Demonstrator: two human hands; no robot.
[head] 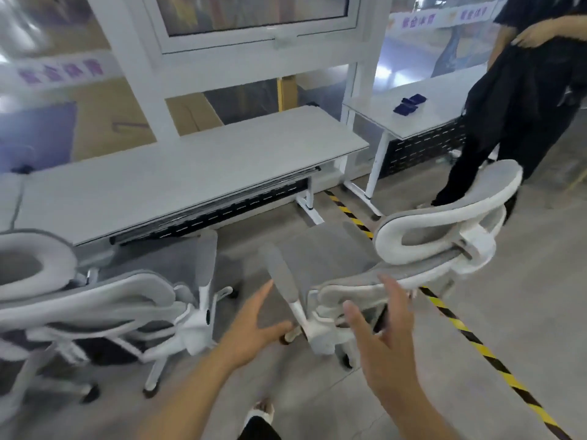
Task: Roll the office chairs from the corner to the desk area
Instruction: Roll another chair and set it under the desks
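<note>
Two white-framed office chairs with grey mesh face a long white desk. The left chair sits close to the desk's front edge. The right chair stands just past the desk's right end, its headrest and backrest turned toward me. My left hand hovers with fingers spread near that chair's left armrest, touching nothing. My right hand is also spread, just behind the backrest's lower edge, holding nothing.
A smaller white desk with dark blue items stands at the back right. A person in black stands beside it. Yellow-black floor tape runs diagonally under the right chair. White window frames line the wall.
</note>
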